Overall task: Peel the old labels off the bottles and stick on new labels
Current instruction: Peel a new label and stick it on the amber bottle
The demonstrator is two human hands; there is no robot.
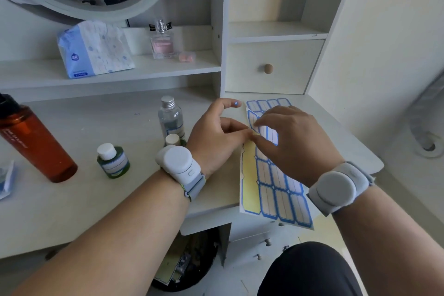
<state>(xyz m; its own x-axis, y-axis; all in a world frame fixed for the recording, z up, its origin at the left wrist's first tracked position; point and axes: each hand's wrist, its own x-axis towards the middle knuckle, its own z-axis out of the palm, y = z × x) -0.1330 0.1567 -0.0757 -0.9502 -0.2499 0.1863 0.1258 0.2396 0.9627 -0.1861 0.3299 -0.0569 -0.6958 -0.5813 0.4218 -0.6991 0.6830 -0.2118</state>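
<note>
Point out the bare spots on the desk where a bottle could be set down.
Bare desk top lies in front of the small green bottle, left of the left hand. More lies behind it, between the orange bottle and the clear bottle. It is crowded at the right, where both hands, the right hand included, work on the label sheet.

White desk [101, 202], yellow label sheet [276, 182] with blue-bordered white lined labels, translucent orange bottle [36, 144] with black cap, green bottle [113, 161] with white cap, clear bottle [171, 116] with silver cap, pink perfume bottle [162, 43], blue-and-white tissue pack [93, 49]
</note>
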